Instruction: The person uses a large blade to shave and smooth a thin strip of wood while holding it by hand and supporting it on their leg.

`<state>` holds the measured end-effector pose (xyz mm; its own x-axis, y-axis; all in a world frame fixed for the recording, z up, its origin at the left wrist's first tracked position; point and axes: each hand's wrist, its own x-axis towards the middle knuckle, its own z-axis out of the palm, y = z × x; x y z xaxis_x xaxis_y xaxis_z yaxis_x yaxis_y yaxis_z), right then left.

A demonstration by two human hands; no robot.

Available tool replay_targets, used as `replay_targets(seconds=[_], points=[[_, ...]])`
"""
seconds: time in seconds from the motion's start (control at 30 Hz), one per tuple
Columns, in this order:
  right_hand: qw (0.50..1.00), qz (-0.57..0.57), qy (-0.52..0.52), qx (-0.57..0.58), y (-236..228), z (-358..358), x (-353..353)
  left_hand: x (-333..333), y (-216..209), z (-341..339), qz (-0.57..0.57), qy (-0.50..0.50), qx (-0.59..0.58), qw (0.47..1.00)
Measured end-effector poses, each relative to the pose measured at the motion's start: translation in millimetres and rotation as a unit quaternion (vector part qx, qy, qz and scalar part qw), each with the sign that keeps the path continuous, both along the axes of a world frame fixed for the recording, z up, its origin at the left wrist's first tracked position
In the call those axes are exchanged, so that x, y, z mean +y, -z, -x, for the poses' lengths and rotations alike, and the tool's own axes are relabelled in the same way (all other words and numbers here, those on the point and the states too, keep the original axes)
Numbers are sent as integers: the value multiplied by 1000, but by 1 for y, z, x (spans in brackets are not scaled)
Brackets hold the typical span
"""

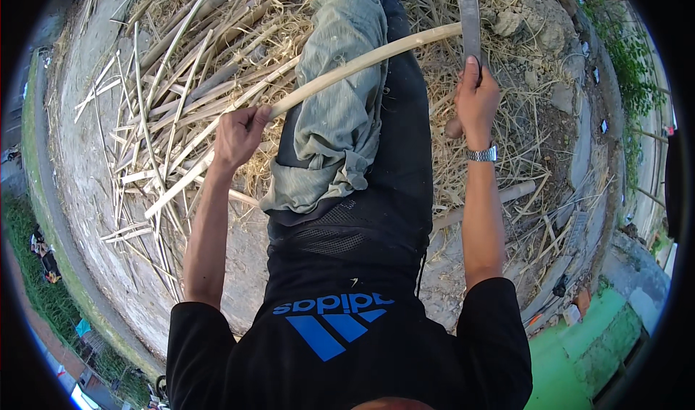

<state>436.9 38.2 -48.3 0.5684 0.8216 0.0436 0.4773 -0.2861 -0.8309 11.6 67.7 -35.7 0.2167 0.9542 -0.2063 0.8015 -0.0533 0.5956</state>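
Note:
My left hand [237, 139] is closed round the near end of a pale bamboo strip [362, 61]. The strip slants up to the right across my legs, and its far end meets or lies behind the blade of a machete [470, 15]. My right hand [478, 107] grips the machete by its brown handle, the blade pointing away from me; the thumb lies along the base of the blade. Under the strip, a grey-green cloth [340, 113] is draped over my leg. Whether the blade touches the strip is hard to tell.
Several split bamboo strips [174, 91] and thicker poles [210, 8] lie in a heap to the left. Dry shavings [427, 98] cover the ground around my legs. A short bamboo piece [517, 193] rests at right, near a mound of earth [532, 22].

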Motion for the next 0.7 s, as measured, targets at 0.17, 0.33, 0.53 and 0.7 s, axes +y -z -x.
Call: replay_targets(seconds=[0.17, 0.33, 0.53, 0.7], points=[[982, 3, -184, -34, 0, 38, -20, 6, -4, -11, 29, -13, 22, 999], [998, 23, -6, 51, 2, 21, -5, 5, -4, -45, 23, -8, -17, 1000], [989, 61, -128, 41, -7, 46, -33, -8, -23, -27, 24, 7, 24, 999], [994, -6, -111, 13, -2, 29, -35, -39, -57, 35, -92, -18, 154, 984]])
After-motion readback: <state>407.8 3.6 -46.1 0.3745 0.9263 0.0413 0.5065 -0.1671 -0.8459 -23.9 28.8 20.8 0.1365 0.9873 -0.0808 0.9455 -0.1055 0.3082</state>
